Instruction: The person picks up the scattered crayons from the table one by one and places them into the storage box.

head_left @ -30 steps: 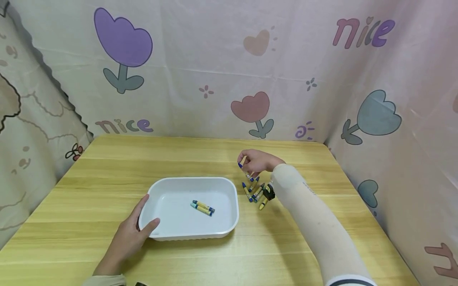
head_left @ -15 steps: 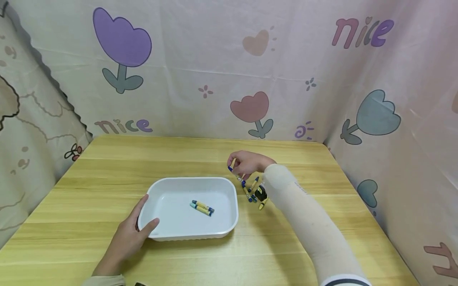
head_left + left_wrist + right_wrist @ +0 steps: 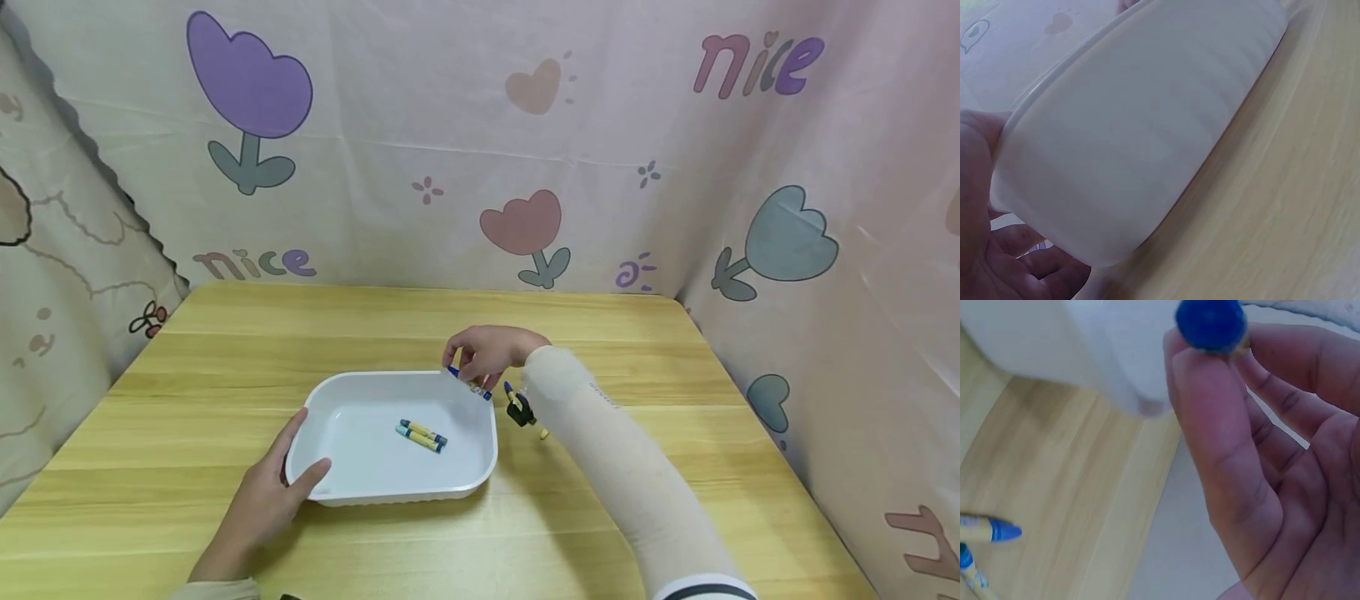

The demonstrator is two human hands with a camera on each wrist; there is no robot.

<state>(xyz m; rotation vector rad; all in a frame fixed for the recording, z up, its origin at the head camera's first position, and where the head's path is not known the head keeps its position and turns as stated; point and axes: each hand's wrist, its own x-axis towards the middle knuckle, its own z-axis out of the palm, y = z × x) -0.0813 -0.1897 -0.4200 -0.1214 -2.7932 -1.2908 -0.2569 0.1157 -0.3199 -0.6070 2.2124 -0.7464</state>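
Observation:
My left hand [image 3: 258,500] grips the left side of a white plastic tray [image 3: 397,497], thumb over the rim and fingers round the outer wall. Two crayons [image 3: 422,436] with yellow wrappers lie side by side on the tray's floor. Over the tray's far right corner, my right hand [image 3: 487,354] pinches a blue crayon [image 3: 480,391] between thumb and fingers. The right wrist view shows that crayon's blue end [image 3: 1211,324] head-on. Right of the tray, several loose crayons [image 3: 985,529] lie on the table, mostly hidden by the wrist camera and sleeve in the head view.
The wooden table [image 3: 405,550] reaches back to a printed curtain [image 3: 397,217], which also hangs along both sides. My right forearm in a light sleeve [image 3: 607,450] crosses the table's right half.
My right hand has carried the blue crayon left and toward me, from above the loose crayons to the tray's far right corner. The left hand keeps its grip on the tray.

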